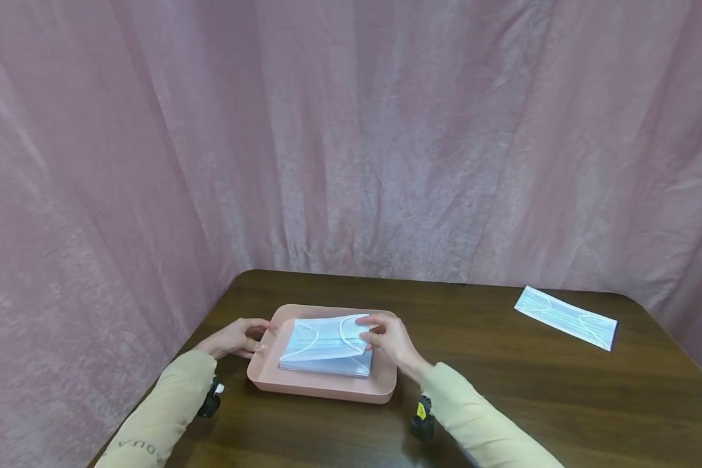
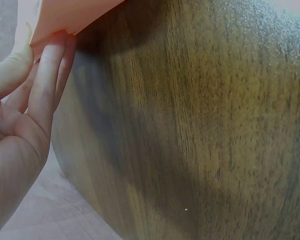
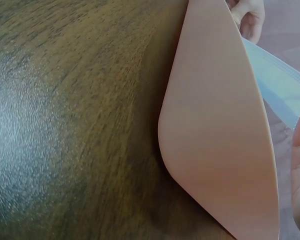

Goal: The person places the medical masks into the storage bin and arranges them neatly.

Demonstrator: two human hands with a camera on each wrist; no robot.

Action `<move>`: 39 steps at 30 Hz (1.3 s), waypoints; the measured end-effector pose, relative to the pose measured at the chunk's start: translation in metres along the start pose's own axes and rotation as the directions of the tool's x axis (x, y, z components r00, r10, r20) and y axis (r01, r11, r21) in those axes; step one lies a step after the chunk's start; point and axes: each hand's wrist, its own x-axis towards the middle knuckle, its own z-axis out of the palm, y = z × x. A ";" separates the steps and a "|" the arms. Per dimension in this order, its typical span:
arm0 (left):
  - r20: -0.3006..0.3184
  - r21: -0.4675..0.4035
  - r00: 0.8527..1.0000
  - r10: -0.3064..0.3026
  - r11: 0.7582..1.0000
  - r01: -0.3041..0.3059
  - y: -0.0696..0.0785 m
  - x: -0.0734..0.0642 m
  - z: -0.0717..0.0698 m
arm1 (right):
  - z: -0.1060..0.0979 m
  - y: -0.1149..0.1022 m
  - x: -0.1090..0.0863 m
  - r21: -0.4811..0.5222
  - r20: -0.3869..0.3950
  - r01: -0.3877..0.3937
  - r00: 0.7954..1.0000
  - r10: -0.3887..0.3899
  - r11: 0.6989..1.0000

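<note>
A pink tray (image 1: 322, 390) holds a stack of pale blue face masks (image 1: 327, 368) with white ear loops. My left hand (image 1: 239, 338) grips the tray's left rim, thumb on the inner side and fingers under the outer wall, as the left wrist view shows. Between thumb and fingers my right hand (image 1: 389, 340) pinches the right end of the top mask (image 1: 323, 335). That end is raised off the stack, while the left end lies low over the other masks. In the right wrist view the lifted mask (image 3: 277, 80) shows above the tray wall (image 3: 215, 120).
Another face mask (image 1: 566, 317) lies flat and slanted at the far right of the dark wooden table (image 1: 474, 338). Pink curtains (image 1: 351, 143) hang behind the table and along its left side. The tray sits near the table's left edge.
</note>
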 end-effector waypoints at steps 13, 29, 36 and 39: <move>-0.006 0.010 1.000 0.001 1.000 -0.001 0.000 -0.002 0.000 | 0.002 0.002 0.004 0.004 0.066 0.015 0.998 -0.015 1.000; -0.009 0.005 1.000 -0.003 1.000 0.004 0.002 -0.002 0.002 | 0.002 0.002 0.000 -0.103 0.025 0.027 0.999 -0.024 0.994; -0.020 0.007 1.000 -0.009 1.000 0.009 0.003 -0.003 0.003 | 0.002 0.007 -0.001 -0.151 -0.003 0.006 1.000 -0.007 0.988; -0.017 0.003 1.000 -0.006 1.000 0.006 0.002 -0.002 0.003 | 0.002 0.008 -0.001 -0.153 -0.004 -0.014 1.000 0.013 0.988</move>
